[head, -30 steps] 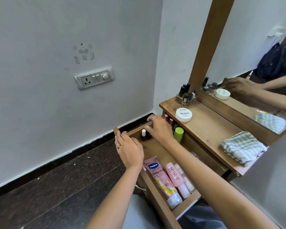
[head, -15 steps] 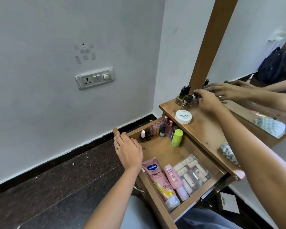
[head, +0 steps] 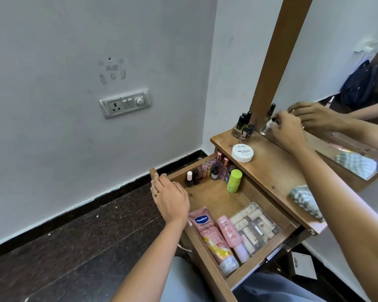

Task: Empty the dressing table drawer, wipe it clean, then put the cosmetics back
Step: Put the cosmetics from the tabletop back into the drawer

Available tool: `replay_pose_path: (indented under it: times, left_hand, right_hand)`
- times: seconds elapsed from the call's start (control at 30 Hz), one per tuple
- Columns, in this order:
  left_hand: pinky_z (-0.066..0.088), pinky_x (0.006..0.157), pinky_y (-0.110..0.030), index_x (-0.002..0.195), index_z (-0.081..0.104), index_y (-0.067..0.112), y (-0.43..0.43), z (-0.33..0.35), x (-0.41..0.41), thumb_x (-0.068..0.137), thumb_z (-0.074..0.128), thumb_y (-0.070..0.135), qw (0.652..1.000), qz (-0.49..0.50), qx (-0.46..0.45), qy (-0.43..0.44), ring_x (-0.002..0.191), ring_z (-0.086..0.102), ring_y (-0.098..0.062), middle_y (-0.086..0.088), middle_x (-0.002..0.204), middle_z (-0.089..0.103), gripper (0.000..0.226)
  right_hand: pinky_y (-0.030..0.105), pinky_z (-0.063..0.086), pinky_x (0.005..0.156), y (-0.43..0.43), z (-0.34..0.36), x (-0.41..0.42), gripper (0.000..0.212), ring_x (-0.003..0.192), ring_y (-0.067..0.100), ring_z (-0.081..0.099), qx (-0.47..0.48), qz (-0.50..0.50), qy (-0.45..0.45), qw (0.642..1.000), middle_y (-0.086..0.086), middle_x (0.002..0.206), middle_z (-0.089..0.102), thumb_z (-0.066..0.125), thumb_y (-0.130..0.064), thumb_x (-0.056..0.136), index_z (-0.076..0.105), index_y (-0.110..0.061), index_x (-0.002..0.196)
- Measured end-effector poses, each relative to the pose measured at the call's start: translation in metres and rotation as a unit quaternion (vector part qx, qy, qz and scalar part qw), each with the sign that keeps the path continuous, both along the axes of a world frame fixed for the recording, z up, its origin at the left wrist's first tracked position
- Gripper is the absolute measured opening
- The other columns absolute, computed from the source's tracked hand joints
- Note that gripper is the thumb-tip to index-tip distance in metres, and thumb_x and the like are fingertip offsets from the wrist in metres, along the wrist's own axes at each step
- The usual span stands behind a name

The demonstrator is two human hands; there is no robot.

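Emptying is under way: the drawer [head: 207, 199] holds tubes [head: 212, 234], a green stick [head: 234, 180] and small bottles [head: 205, 171] at its far end. The left hand [head: 170, 199] rests on the drawer's left rim, fingers loosely bent. The right hand [head: 287, 131], inside the drawer 1 s ago, now pinches a clear bottle [head: 265, 130] on the tabletop [head: 271, 171] beyond the drawer. Next, probably: release it upright, then reach back for another.

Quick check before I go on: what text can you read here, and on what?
"Vaseline", "Gluta-Hya", "10X": large pink tube in the drawer.
"NAIL POLISH": white tub on the tabletop; other lines blurred.
Smaller pink tube: print too blurred.
Small box, lower right: label unreadable.
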State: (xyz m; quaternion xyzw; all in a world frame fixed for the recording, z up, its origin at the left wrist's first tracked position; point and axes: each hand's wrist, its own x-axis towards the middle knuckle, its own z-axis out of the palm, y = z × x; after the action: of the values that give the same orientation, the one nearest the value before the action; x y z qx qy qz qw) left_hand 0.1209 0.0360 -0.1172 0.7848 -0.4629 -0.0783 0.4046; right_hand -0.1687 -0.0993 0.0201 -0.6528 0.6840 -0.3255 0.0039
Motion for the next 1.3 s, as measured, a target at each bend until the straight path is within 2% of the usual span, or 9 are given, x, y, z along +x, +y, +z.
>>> replay_pose_path:
  times: [0.07, 0.13, 0.27, 0.33, 0.4, 0.47, 0.67, 0.97, 1.3]
  left_hand:
    - [0.037, 0.108, -0.05, 0.126, 0.051, 0.001, 0.0, 0.001, -0.001, 0.095, 0.044, 0.012, 1.0, 0.006, -0.001, 0.002, 0.134, 0.04, -0.035, -0.02, 0.14, 0.046, 0.034]
    - [0.038, 0.108, -0.05, 0.127, 0.051, 0.0, 0.001, 0.002, -0.001, 0.095, 0.044, 0.011, 1.0, 0.016, 0.0, 0.005, 0.133, 0.041, -0.036, -0.021, 0.139, 0.047, 0.035]
    - [0.039, 0.106, -0.052, 0.129, 0.049, 0.0, 0.002, 0.003, -0.001, 0.095, 0.045, 0.011, 1.0, 0.024, -0.002, 0.004, 0.132, 0.042, -0.037, -0.021, 0.139, 0.048, 0.037]
    - [0.038, 0.107, -0.052, 0.13, 0.048, -0.001, 0.003, 0.003, -0.001, 0.095, 0.044, 0.011, 0.999, 0.03, -0.004, 0.016, 0.131, 0.042, -0.038, -0.022, 0.139, 0.048, 0.037]
    - [0.038, 0.106, -0.053, 0.128, 0.049, -0.003, 0.003, 0.004, -0.002, 0.095, 0.042, 0.01, 0.999, 0.039, -0.01, 0.025, 0.13, 0.043, -0.039, -0.023, 0.137, 0.049, 0.037]
    - [0.039, 0.105, -0.053, 0.126, 0.051, -0.004, 0.004, 0.004, -0.002, 0.095, 0.042, 0.01, 0.999, 0.045, -0.017, 0.021, 0.128, 0.045, -0.04, -0.023, 0.135, 0.051, 0.036]
    - [0.031, 0.11, -0.053, 0.127, 0.051, 0.002, 0.003, 0.001, 0.0, 0.095, 0.04, 0.013, 0.997, 0.078, -0.004, 0.027, 0.128, 0.047, -0.037, -0.019, 0.135, 0.052, 0.036]
    - [0.034, 0.108, -0.053, 0.127, 0.05, 0.005, 0.002, -0.001, 0.0, 0.094, 0.039, 0.013, 0.996, 0.079, -0.004, 0.04, 0.126, 0.049, -0.036, -0.019, 0.135, 0.052, 0.035]
    - [0.036, 0.107, -0.054, 0.128, 0.049, 0.003, 0.0, -0.003, 0.001, 0.095, 0.039, 0.013, 0.997, 0.064, 0.004, 0.037, 0.127, 0.047, -0.037, -0.02, 0.136, 0.05, 0.036]
  right_hand:
    - [0.038, 0.052, 0.076, 0.027, 0.02, 0.007, 0.019, 0.082, 0.028, 0.063, -0.064, 0.018, -0.012, 0.998, 0.013, 0.094, 0.067, 0.056, -0.013, 0.087, 0.062, -0.007, 0.104]
    - [0.029, 0.049, 0.075, 0.057, 0.036, 0.024, 0.019, 0.075, 0.019, 0.059, -0.074, 0.059, -0.045, 0.994, 0.005, 0.09, 0.065, 0.06, -0.014, 0.087, 0.063, -0.01, 0.105]
    - [0.006, 0.041, 0.061, 0.106, 0.028, 0.083, 0.016, 0.071, -0.003, 0.056, 0.058, 0.184, -0.07, 0.979, -0.012, 0.087, 0.063, 0.066, -0.021, 0.088, 0.063, -0.023, 0.104]
    - [0.012, 0.045, 0.059, 0.115, -0.001, 0.115, 0.013, 0.069, 0.004, 0.058, 0.12, 0.235, -0.046, 0.964, -0.007, 0.087, 0.065, 0.064, -0.022, 0.089, 0.063, -0.021, 0.103]
    - [0.03, 0.052, 0.07, 0.112, -0.04, 0.142, 0.016, 0.076, 0.013, 0.061, 0.135, 0.259, -0.008, 0.956, -0.002, 0.094, 0.066, 0.062, -0.02, 0.088, 0.064, -0.02, 0.104]
    - [0.037, 0.052, 0.078, 0.105, -0.072, 0.164, 0.02, 0.09, 0.017, 0.06, 0.146, 0.255, 0.032, 0.955, -0.001, 0.102, 0.064, 0.06, -0.022, 0.086, 0.063, -0.021, 0.106]
    - [0.034, 0.043, 0.087, 0.091, -0.11, 0.197, 0.031, 0.116, 0.021, 0.043, 0.147, 0.253, 0.099, 0.951, 0.004, 0.119, 0.056, 0.055, -0.018, 0.089, 0.06, -0.015, 0.119]
    - [0.033, 0.037, 0.093, 0.079, -0.132, 0.206, 0.029, 0.109, 0.024, 0.043, 0.092, 0.261, 0.142, 0.95, 0.007, 0.116, 0.059, 0.055, -0.019, 0.091, 0.061, -0.011, 0.118]
    - [0.037, 0.046, 0.089, 0.073, -0.141, 0.212, 0.019, 0.103, 0.025, 0.048, 0.037, 0.244, 0.154, 0.957, 0.007, 0.107, 0.063, 0.061, -0.016, 0.087, 0.066, -0.008, 0.104]
